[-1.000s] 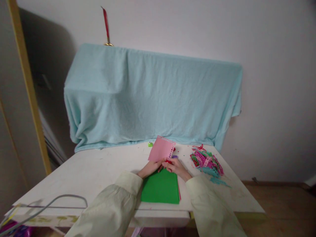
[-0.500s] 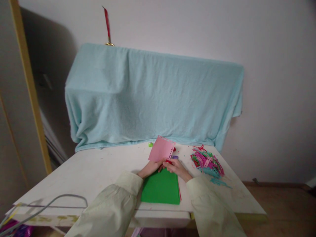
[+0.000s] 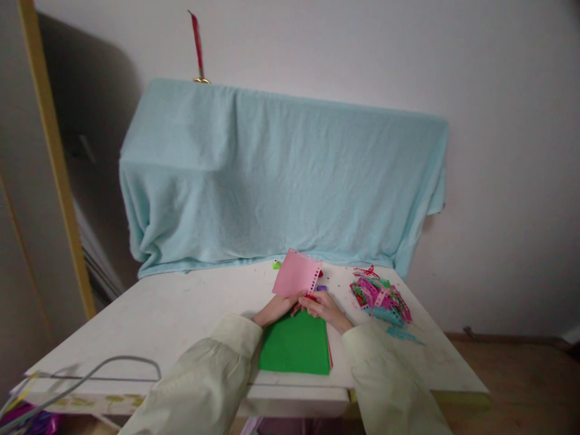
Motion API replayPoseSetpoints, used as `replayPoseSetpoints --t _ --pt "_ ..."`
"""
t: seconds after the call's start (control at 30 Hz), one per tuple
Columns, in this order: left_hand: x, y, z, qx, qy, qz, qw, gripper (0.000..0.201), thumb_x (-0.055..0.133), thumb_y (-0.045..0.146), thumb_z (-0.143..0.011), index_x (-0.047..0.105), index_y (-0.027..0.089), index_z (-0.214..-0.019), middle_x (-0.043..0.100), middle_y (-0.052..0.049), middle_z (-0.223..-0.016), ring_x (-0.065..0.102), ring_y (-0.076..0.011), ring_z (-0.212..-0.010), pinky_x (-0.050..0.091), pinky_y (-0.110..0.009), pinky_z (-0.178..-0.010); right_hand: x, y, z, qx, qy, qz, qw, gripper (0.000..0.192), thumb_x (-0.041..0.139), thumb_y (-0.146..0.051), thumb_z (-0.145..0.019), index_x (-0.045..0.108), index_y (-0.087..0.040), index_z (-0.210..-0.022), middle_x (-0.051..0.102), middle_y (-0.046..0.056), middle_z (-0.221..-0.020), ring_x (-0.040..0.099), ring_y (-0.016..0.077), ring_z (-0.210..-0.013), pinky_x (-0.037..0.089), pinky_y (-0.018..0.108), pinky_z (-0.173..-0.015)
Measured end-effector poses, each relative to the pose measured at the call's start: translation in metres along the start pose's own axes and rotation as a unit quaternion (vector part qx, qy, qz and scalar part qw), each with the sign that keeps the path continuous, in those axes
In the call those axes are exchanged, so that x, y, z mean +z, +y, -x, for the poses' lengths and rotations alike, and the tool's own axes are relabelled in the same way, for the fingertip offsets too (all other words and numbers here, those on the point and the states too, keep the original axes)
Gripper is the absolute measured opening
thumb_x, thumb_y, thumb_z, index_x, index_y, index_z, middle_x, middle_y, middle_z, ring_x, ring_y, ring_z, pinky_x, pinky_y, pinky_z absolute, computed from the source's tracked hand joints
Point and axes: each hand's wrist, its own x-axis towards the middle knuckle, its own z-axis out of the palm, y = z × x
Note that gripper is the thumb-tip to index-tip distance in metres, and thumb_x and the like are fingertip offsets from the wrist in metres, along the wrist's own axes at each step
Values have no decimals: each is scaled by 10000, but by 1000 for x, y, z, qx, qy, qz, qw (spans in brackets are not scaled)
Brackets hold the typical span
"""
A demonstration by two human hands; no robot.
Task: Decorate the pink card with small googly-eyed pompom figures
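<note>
A pink sheet of paper (image 3: pixel 294 275) with punched holes along its top and right edges is tilted up above the table. My left hand (image 3: pixel 278 307) is closed on its lower edge. At the sheet's lower right corner, my right hand (image 3: pixel 322 307) is closed around a small red hole punch (image 3: pixel 310 297), mostly hidden by the fingers. Beneath both hands lies a stack of green paper (image 3: pixel 295 347), with a red edge showing at its right side.
Punched paper strips (image 3: pixel 380 296) in several colours are heaped at the right of the white table (image 3: pixel 194 314). A purple piece (image 3: pixel 321 288) and a green piece (image 3: pixel 276 264) lie near the pink sheet. A light blue cloth (image 3: pixel 290 175) hangs behind; a grey cable (image 3: pixel 122 359) crosses the left front edge.
Both hands and the pink sheet stay almost in the same place. Only a very slight shift of the fingers at the red hole punch can be seen.
</note>
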Motion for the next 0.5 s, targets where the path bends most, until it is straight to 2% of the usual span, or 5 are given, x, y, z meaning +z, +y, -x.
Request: replayPoseSetpoints --t 0.2,0.37,0.5 --pt "-1 2 1 -7 8 -6 1000 562 302 621 -859 530 151 -651 488 5 -523 446 -112 -476 374 -249 -543 1 -4 1 -10 -23 -24 999 428 581 -558 -767 613 -132 -762 435 -51 -499 349 60 -415 221 213 -398" --pt "0 4 0 -6 12 -16 1000 531 313 601 -859 505 162 -630 483 6 -524 442 -111 -478 371 -243 -532 1 -4 1 -32 6 8 999 419 582 -553 -772 610 -136 -735 433 -50 -475 348 65 -409 226 222 -404" --pt "0 2 0 -7 15 -14 1000 519 331 595 -857 510 159 -640 487 9 -529 442 -110 -478 368 -239 -525 1 -4 1 -33 4 8 999 436 573 -564 -772 618 -131 -744 433 -49 -475 350 65 -408 223 223 -407"
